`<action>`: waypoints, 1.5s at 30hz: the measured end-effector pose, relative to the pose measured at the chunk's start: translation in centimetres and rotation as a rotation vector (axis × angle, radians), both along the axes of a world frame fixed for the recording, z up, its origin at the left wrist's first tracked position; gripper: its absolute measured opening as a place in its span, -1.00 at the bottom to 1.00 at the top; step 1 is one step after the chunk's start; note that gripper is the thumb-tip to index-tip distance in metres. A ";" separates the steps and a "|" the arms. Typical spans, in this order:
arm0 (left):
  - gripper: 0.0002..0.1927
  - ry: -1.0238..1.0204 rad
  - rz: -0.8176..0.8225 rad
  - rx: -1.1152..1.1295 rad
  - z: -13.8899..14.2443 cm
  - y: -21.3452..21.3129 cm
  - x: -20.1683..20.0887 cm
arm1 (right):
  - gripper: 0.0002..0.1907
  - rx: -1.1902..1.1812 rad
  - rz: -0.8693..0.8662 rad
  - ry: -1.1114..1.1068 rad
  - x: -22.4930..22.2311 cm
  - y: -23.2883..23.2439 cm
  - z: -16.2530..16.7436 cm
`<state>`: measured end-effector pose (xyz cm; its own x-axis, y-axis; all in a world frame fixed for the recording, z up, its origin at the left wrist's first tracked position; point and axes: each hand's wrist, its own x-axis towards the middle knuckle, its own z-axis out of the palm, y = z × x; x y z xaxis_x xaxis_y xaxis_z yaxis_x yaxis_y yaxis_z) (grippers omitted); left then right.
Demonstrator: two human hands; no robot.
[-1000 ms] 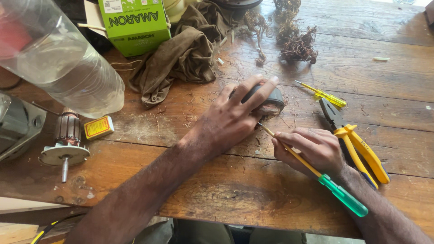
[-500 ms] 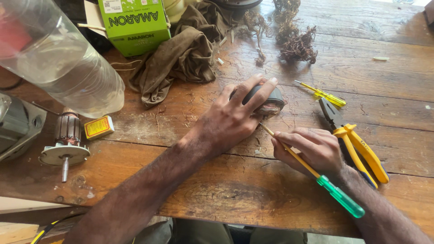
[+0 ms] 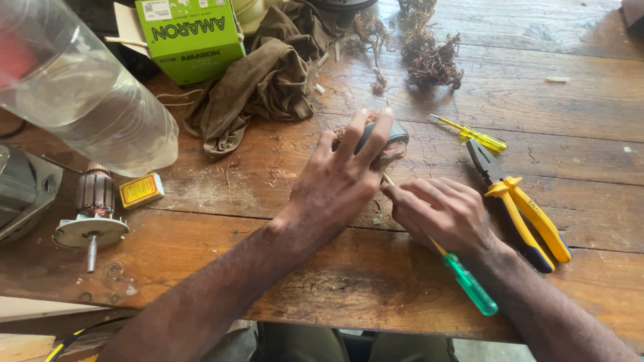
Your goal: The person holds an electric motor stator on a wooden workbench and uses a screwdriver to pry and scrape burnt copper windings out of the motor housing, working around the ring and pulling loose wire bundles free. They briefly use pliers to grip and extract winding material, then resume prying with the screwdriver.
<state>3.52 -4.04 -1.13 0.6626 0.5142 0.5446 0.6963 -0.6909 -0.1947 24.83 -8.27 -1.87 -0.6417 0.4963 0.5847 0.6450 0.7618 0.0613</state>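
My left hand (image 3: 339,179) lies over a small grey motor part (image 3: 390,136) with copper winding, pressing it onto the wooden table (image 3: 510,100); most of the part is hidden under my fingers. My right hand (image 3: 443,213) grips a screwdriver with a green handle (image 3: 471,285); its shaft points up-left to the part, and the tip is hidden between my two hands.
Yellow-handled pliers (image 3: 520,204) and a small yellow screwdriver (image 3: 473,135) lie right of my hands. A brown rag (image 3: 258,87), a green box (image 3: 191,37) and pulled copper wire (image 3: 429,57) sit behind. A clear plastic bottle (image 3: 80,94), a motor armature (image 3: 92,211) and a small yellow box (image 3: 141,190) are at left.
Both hands stay on the part and the screwdriver; the green handle has shifted only slightly. Nothing else has moved.
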 end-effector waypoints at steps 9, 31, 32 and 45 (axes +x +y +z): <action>-0.35 0.080 -0.033 -0.239 1.2 0.4 -1.2 | -0.77 0.020 -0.067 0.017 -0.4 0.5 0.0; -0.42 -0.035 0.057 -0.053 -0.5 0.1 0.1 | -0.68 -0.424 -0.224 0.000 0.1 2.5 3.6; -0.45 -0.020 0.064 -0.020 -0.6 0.2 0.1 | -0.69 -0.429 -0.198 -0.004 0.1 2.8 3.9; -0.70 -0.085 0.014 0.003 -0.9 0.2 0.5 | -0.77 -0.671 -0.308 -0.147 -1.2 4.9 7.2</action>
